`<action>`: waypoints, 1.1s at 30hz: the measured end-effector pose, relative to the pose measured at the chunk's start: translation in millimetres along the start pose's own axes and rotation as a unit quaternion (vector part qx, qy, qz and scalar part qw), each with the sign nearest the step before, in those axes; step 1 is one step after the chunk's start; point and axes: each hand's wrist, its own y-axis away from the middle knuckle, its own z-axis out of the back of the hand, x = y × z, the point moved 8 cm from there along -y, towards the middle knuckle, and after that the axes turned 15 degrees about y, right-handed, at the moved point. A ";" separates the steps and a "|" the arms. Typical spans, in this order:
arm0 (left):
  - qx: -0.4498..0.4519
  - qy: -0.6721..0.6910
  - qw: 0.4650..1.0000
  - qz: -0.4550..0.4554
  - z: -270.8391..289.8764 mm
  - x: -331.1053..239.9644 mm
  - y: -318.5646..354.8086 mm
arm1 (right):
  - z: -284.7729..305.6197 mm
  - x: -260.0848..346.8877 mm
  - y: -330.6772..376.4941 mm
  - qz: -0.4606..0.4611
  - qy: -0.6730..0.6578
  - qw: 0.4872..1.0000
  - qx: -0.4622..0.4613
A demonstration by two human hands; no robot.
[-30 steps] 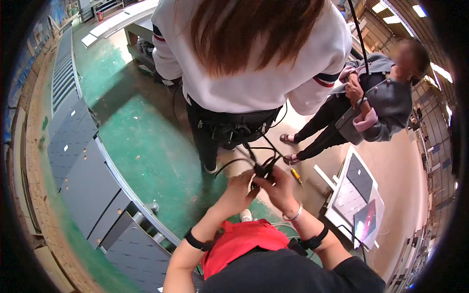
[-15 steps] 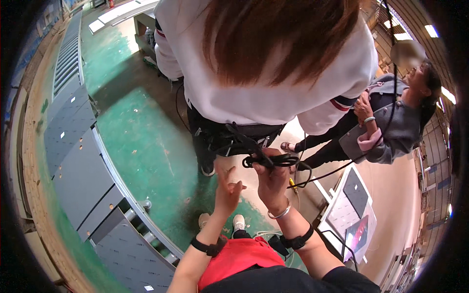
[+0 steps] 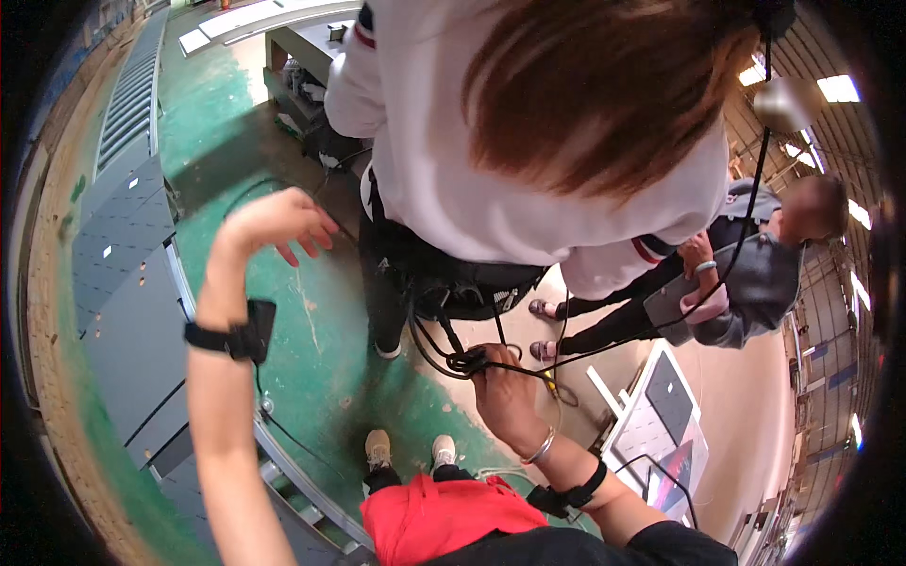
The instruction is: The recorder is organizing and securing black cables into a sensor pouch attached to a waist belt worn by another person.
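My right hand [image 3: 510,404] is closed on a bundled loop of black cable [image 3: 464,362], just behind the waist of a person in a white sweatshirt [image 3: 528,212]. Strands of the cable run up to a black pouch [image 3: 472,274] at that person's waist, and one long strand stretches off to the upper right. Out to the left, my left hand [image 3: 278,224] is raised over the green floor with loosely bent fingers and holds nothing. Black straps circle both my forearms, and a bracelet [image 3: 541,445] is on my right wrist.
A roller conveyor [image 3: 132,104] carrying grey panels [image 3: 123,245] runs along the left. At right, a second person in a grey jacket [image 3: 755,283] stands beyond a white board [image 3: 651,443] with dark panels. A workbench [image 3: 302,47] is at the far left of the person in white.
My left hand has swung away from the cable, out to the left and up. My right hand still grips the cable, a bit lower, and the coil hangs in wider loops.
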 end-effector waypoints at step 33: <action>-0.260 0.401 0.848 -0.228 -205.2 123.3 -48.1 | -19.9 -39.4 -96.2 -0.142 -0.574 0.803 -0.071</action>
